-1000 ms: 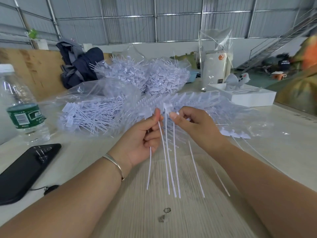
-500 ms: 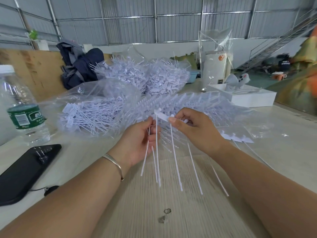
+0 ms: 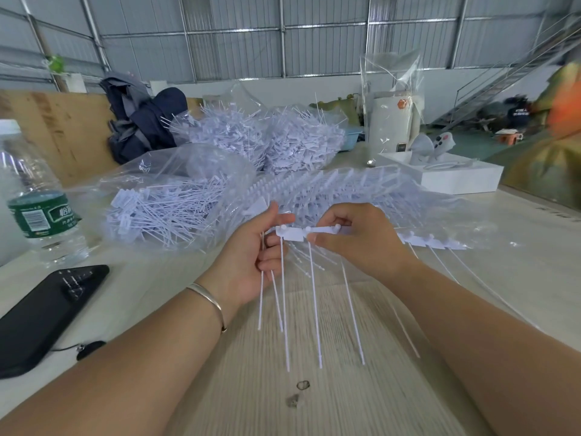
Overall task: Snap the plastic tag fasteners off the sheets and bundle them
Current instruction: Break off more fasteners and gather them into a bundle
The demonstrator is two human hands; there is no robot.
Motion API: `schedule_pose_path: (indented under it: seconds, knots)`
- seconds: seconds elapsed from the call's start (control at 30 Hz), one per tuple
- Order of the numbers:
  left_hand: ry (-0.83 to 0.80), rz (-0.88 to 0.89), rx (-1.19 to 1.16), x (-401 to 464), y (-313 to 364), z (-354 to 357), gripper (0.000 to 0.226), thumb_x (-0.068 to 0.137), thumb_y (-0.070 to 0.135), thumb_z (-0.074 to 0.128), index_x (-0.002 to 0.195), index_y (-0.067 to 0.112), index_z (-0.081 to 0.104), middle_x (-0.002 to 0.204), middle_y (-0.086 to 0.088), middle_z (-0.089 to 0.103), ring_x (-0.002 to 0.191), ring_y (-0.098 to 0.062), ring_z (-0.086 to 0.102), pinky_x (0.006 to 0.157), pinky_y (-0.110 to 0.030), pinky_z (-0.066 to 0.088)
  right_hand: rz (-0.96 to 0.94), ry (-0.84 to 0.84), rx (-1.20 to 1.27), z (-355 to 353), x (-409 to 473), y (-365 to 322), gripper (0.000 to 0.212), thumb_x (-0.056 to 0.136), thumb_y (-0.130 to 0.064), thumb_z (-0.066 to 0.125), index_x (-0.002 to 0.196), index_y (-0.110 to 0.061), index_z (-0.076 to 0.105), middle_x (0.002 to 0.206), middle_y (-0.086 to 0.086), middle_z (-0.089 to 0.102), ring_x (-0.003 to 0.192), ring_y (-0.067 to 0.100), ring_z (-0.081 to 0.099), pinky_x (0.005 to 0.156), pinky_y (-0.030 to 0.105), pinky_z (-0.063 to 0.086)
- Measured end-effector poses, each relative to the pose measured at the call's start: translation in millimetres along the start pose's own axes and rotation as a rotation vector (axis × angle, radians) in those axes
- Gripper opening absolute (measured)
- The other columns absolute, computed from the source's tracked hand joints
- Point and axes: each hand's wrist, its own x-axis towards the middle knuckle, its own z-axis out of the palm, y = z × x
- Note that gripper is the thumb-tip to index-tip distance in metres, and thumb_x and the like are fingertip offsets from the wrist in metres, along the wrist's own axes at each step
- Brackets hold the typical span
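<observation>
Broadly, the pale wood-grain surface [image 3: 330, 398] takes up most of the view, and the widest bare stretch of it lies just in front of the person, under the hanging tails. Behind the hands, clear bags of loose fasteners [image 3: 176, 212] are heaped, with two fuller bags [image 3: 264, 136] set further back and unsnapped sheets [image 3: 352, 190] fanned out just behind the fingers. A water bottle [image 3: 34, 196] and a black phone [image 3: 47, 313] are kept near the left edge; a white box [image 3: 452, 180] stands to the right, well apart from the work. Room for moving is therefore judged best toward the body, not sideways or forward.

A strip of plastic tag fasteners [image 3: 309, 234] is held above the surface between both hands. The right hand [image 3: 361, 240] is closed in a pinch on the strip's heads. The left hand [image 3: 251, 256] is curled round a few loose fasteners already freed, while its thumb and forefinger grip the end tag.

The step is judged to be the snapping of that end tag. It would be done best with a short twist at the joint, the grip kept close to the head so the thin tails are not bent. The freed piece should be laid parallel into the left-hand bundle, heads aligned. The tails could snag in the sheets behind if the hands drift forward.
</observation>
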Motion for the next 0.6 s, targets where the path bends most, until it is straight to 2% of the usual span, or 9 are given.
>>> schedule_pose_path:
  seconds: [0.1, 0.2, 0.27, 0.37, 0.5, 0.6]
  knots:
    - [0.031, 0.063, 0.158, 0, -3, 0, 0.027, 0.067, 0.036, 0.076, 0.079, 0.016, 0.063, 0.057, 0.007, 0.027, 0.037, -0.003, 0.019, 0.03, -0.015, 0.016, -0.022, 0.042, -0.033, -4, 0, -1, 0.016, 0.072, -0.032, 0.081, 0.074, -0.02, 0.071, 0.07, -0.004, 0.062, 0.066, 0.01, 0.053, 0.064, 0.024, 0.04]
    - [0.081, 0.096, 0.27, 1, -7, -2, 0.019, 0.076, 0.024, 0.076, 0.071, 0.018, 0.059, 0.053, 0.008, 0.038, 0.037, -0.003, 0.024, 0.03, -0.015, 0.017, -0.052, 0.052, -0.055, -6, 0, -1, 0.015, 0.074, -0.031, 0.08, 0.075, -0.019, 0.071, 0.072, -0.003, 0.063, 0.068, 0.008, 0.054, 0.064, 0.021, 0.04]
    - [0.131, 0.109, 0.264, 2, -7, -2, 0.021, 0.081, 0.024, 0.074, 0.07, 0.018, 0.058, 0.055, 0.006, 0.044, 0.037, -0.004, 0.026, 0.031, -0.016, 0.018, -0.073, 0.07, -0.052, -7, 2, 0, 0.015, 0.076, -0.031, 0.078, 0.075, -0.018, 0.07, 0.065, -0.008, 0.058, 0.061, 0.003, 0.05, 0.057, 0.012, 0.036]
    - [0.172, 0.134, 0.278, 2, -5, -2, 0.021, 0.08, 0.026, 0.076, 0.071, 0.017, 0.059, 0.056, 0.005, 0.047, 0.036, -0.005, 0.028, 0.031, -0.016, 0.021, -0.068, 0.115, -0.082, -9, 5, 4, 0.018, 0.079, -0.031, 0.075, 0.073, -0.016, 0.068, 0.053, -0.014, 0.047, 0.054, 0.0, 0.046, 0.055, 0.011, 0.032]
    - [0.191, 0.151, 0.31, 1, -5, -3, 0.02, 0.083, 0.024, 0.074, 0.075, 0.014, 0.059, 0.059, 0.003, 0.049, 0.037, -0.005, 0.028, 0.031, -0.017, 0.021, -0.031, 0.121, -0.22, -11, 8, 11, 0.032, 0.08, -0.046, 0.069, 0.068, -0.017, 0.061, 0.057, -0.009, 0.048, 0.057, 0.007, 0.046, 0.069, 0.029, 0.037]
    - [0.205, 0.16, 0.317, 2, -5, -3, 0.021, 0.086, 0.022, 0.072, 0.075, 0.013, 0.057, 0.062, 0.002, 0.048, 0.037, -0.004, 0.029, 0.032, -0.016, 0.021, 0.019, 0.109, -0.25, -11, 8, 9, 0.034, 0.077, -0.055, 0.066, 0.069, -0.023, 0.057, 0.064, -0.012, 0.054, 0.065, 0.009, 0.052, 0.086, 0.041, 0.043]
